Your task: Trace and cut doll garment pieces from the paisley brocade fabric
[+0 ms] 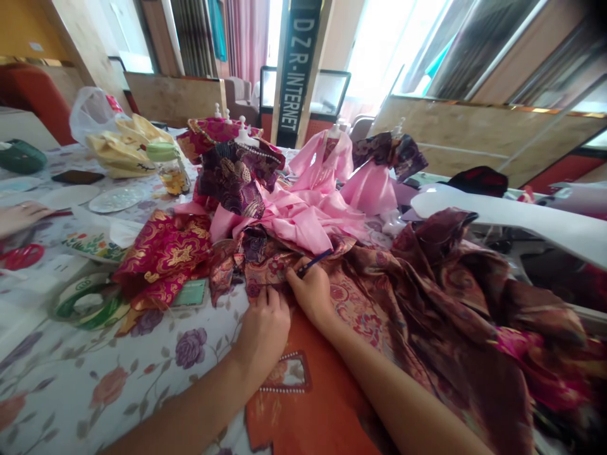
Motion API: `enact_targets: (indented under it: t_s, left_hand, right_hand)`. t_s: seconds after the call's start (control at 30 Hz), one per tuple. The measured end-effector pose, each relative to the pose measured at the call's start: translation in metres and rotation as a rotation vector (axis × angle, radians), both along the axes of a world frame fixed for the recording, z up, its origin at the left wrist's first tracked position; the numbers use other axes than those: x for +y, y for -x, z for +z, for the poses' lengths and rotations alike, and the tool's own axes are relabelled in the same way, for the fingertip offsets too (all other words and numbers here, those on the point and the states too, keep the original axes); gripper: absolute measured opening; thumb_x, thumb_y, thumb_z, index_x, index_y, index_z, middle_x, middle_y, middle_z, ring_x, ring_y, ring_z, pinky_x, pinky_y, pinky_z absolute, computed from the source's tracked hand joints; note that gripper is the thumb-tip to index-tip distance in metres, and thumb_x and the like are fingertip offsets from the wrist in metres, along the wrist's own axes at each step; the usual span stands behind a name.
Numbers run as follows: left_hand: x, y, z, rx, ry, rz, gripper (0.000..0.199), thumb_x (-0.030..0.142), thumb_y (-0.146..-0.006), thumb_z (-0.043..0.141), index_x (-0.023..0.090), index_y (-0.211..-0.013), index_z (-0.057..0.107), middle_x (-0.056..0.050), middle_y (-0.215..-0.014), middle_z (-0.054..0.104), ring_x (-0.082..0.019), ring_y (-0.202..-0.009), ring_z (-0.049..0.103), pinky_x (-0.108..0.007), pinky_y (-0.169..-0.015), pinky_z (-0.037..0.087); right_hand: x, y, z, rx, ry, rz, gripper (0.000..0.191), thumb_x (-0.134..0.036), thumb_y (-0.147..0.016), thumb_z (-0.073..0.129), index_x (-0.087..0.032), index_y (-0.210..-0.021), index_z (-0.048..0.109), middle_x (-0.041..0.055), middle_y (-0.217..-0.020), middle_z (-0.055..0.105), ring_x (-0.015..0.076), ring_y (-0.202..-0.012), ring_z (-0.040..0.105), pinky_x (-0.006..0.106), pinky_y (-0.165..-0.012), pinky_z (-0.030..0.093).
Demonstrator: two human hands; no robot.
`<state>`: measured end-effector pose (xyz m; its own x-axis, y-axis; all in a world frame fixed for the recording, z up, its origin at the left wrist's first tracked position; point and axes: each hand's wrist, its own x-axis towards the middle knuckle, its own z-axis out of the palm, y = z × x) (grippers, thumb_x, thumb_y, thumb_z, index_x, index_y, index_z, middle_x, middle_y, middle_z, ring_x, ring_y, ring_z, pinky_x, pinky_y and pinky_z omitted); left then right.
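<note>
Now holding pen (317,260) in closed right hand (312,295), cloth (363,309) under loose, bent fingers of left hand (266,322); might slip, tugged by folds (455,297) at three o'clock.

Patterned cloth (265,268) lies partly hidden — beneath the left hand (266,322).

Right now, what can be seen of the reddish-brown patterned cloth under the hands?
The reddish-brown patterned cloth looks like shiny brocade, with floral and scroll motifs in red and rust. It lies on the table, fairly flat near the hands and bunched into darker folds towards the right. The left hand touches its near edge; the right hand, holding a dark blue pen-like tool, rests on it.
</note>
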<state>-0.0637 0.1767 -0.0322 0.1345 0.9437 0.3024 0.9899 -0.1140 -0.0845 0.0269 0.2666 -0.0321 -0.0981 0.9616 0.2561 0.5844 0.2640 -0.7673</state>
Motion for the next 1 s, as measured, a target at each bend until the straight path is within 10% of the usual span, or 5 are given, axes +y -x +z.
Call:
enact_targets:
  t_s: [1.0]
  left_hand:
    - [0.003, -0.001, -0.005, -0.086, -0.026, -0.137, 0.018, 0.015, -0.086, 0.058, 0.006, -0.098, 0.069, -0.014, -0.097, 0.063, -0.023, -0.09, 0.055, -0.035, -0.079, 0.048]
  right_hand:
    - [0.008, -0.023, -0.005, 0.09, 0.061, 0.184, 0.018, -0.033, -0.073, 0.068, -0.018, -0.064, 0.062, 0.0007, -0.058, 0.064, 0.0162, -0.054, 0.058, 0.024, -0.05, 0.043]
